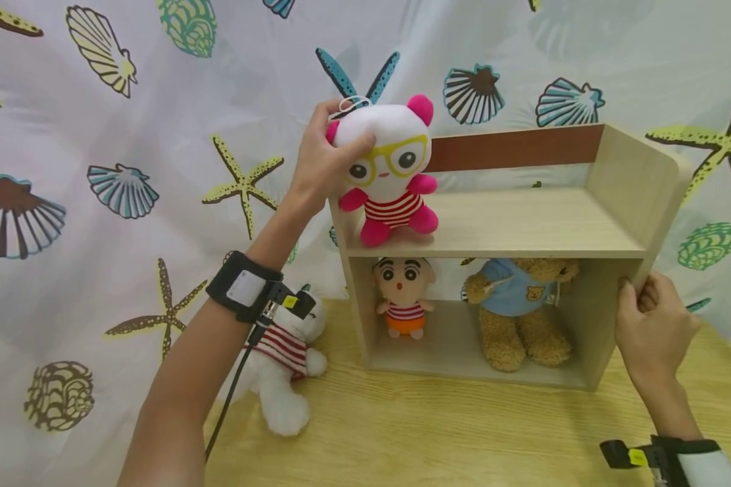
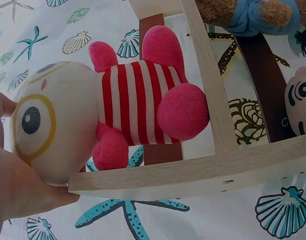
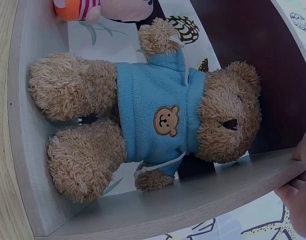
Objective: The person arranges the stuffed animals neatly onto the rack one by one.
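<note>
My left hand grips the head of a white and pink panda plush with yellow glasses and a red-striped body. The panda stands at the left end of the upper shelf, its feet at the front edge. With fingers curled round its front edge, my right hand holds the right side panel of the small wooden shelf unit. Below, a boy doll in orange shorts sits at the left of the lower compartment. A brown teddy bear in a blue hoodie sits at its right.
A white plush in a red-striped sweater sits on the wooden table, left of the shelf unit, partly behind my left forearm. A cloth with shells and starfish hangs behind everything. A cable runs down from the left wrist camera.
</note>
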Demonstrator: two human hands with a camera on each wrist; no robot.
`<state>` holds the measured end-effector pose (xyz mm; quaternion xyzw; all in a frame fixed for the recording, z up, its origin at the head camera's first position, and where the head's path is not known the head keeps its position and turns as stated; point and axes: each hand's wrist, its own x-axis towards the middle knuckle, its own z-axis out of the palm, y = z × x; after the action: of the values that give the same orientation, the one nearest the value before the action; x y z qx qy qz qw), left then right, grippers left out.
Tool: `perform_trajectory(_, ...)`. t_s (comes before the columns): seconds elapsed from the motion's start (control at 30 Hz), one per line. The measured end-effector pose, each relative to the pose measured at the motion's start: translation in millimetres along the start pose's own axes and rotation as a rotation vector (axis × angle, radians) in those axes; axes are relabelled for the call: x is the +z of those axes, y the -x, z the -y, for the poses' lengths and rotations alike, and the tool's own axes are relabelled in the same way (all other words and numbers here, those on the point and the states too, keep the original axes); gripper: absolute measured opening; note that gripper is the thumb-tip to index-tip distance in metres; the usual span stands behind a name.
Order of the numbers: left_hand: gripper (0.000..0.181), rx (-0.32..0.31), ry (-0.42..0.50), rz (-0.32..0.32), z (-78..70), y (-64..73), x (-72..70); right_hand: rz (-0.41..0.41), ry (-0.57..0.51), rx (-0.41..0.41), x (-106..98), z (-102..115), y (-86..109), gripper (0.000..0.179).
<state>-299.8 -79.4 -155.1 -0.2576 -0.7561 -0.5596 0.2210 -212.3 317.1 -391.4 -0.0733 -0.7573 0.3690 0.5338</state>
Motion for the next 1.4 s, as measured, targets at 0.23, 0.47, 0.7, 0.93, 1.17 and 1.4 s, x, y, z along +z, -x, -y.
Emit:
perform_trajectory(0.23, 0.057, -0.008, -0.027, 0.030, 3.0, -18.0, 4.7, -0.018, -0.019, 0.004, -0.1, -2.8, -4.0, 0.029)
perform_trajectory(0.47, 0.058, -0.058, -0.056, 0.060, 8.4, -37.7, 8.8, -0.024, -0.024, 0.023, -0.1, -3.3, -5.1, 0.029)
perform_trajectory(0.7, 0.059, -0.115, -0.100, 0.108, 10.2, -53.7, 11.1, -0.031, -0.030, 0.021, -0.8, -2.2, -6.1, 0.029)
perform_trajectory(0.93, 0.056, -0.175, -0.092, 0.132, 20.2, -64.6, 14.5, -0.013, -0.036, 0.031, -2.1, -1.4, -3.4, 0.027)
perform_trajectory(1.17, 0.054, -0.210, -0.054, 0.147, 35.2, -74.9, 14.3, -0.018, -0.038, 0.014, -2.1, -1.5, 0.4, 0.025)
perform_trajectory(1.4, 0.056, -0.221, -0.015, 0.131, 44.8, -82.2, 13.6, -0.019, -0.049, 0.009, -2.4, -0.7, -1.7, 0.028)
